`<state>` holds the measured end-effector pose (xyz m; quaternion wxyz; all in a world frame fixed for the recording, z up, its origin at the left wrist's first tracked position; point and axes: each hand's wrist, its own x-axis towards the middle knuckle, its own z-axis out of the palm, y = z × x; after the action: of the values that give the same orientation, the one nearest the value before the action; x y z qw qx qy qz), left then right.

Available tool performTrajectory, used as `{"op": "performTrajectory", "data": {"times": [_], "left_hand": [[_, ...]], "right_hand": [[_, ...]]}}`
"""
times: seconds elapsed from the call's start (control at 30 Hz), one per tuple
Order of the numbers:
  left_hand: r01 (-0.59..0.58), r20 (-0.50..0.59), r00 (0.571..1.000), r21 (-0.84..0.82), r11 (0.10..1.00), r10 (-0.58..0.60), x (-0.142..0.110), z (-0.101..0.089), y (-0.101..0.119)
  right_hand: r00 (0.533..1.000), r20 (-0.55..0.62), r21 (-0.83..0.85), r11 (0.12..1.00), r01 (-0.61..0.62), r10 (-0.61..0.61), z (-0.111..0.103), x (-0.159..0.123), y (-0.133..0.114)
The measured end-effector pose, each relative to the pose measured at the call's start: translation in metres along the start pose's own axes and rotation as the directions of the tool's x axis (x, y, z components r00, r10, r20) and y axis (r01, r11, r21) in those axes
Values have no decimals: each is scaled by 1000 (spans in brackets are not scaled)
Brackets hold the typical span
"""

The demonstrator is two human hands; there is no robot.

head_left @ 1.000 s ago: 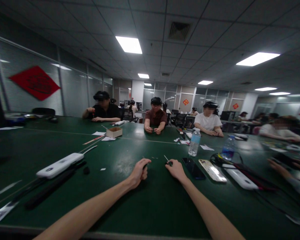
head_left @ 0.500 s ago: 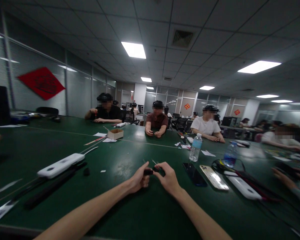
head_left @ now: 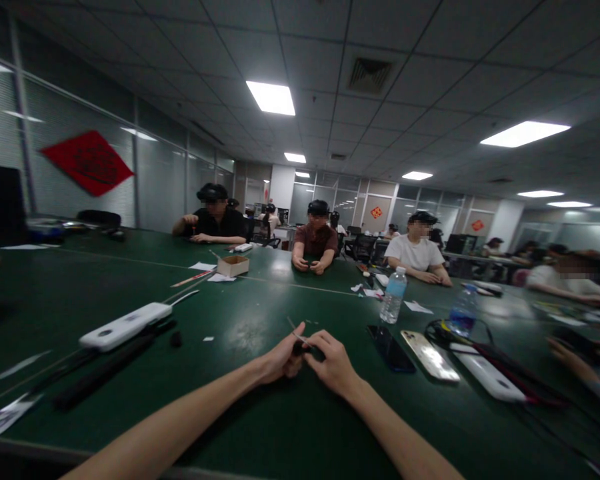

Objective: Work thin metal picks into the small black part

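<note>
My left hand (head_left: 283,360) is closed above the green table, thumb up, round a small dark piece (head_left: 299,347) whose kind I cannot make out. Against its fingertips rests my right hand (head_left: 334,363), its thumb and fingers pinched. A thin pale stick-like thing (head_left: 295,329) runs from the right fingertips up and to the left, past the left thumb. The fingers cover most of both small things. Right of my hands lie a dark phone (head_left: 391,348) and a phone with a pale gold back (head_left: 430,355).
A white power strip (head_left: 125,327) and a long black bar (head_left: 105,372) lie left. Water bottles (head_left: 393,297) (head_left: 463,311) stand right, near another white strip (head_left: 490,373). A small cardboard box (head_left: 233,267) sits farther back. Several people sit around the table (head_left: 230,427).
My right hand has come against the left fingertips, closing the small gap. The thin pale thing now slants left across the left thumb. The view has shifted slightly.
</note>
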<state>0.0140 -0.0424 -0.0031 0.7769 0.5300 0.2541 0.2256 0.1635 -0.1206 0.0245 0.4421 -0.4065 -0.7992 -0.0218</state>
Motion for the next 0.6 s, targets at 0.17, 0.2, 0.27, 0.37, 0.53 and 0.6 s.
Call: {"op": "performTrajectory", "data": {"times": [0.17,0.2,0.27,0.37,0.53,0.6], "left_hand": [[29,5,1000,46,999,-29,-2,1,2],[30,8,1000,52,998,-30,-3,2,3],[29,7,1000,61,998,-29,-5,5,5],[33,-5,999,76,997,-32,-8,8,8],[43,-20,999,61,997,-42,-7,7,7],[48,-7,999,59,997,-47,-5,5,6]], "right_hand": [[1000,23,15,1000,3,-3,0,0,0],[1000,27,18,1000,2,-2,0,0,0],[1000,27,21,1000,-1,0,-1,0,-1],[1000,17,23,1000,-8,8,0,0,-1],[999,-7,0,999,-33,33,3,-2,1],[999,-13,-6,999,-36,36,4,-2,2]]}}
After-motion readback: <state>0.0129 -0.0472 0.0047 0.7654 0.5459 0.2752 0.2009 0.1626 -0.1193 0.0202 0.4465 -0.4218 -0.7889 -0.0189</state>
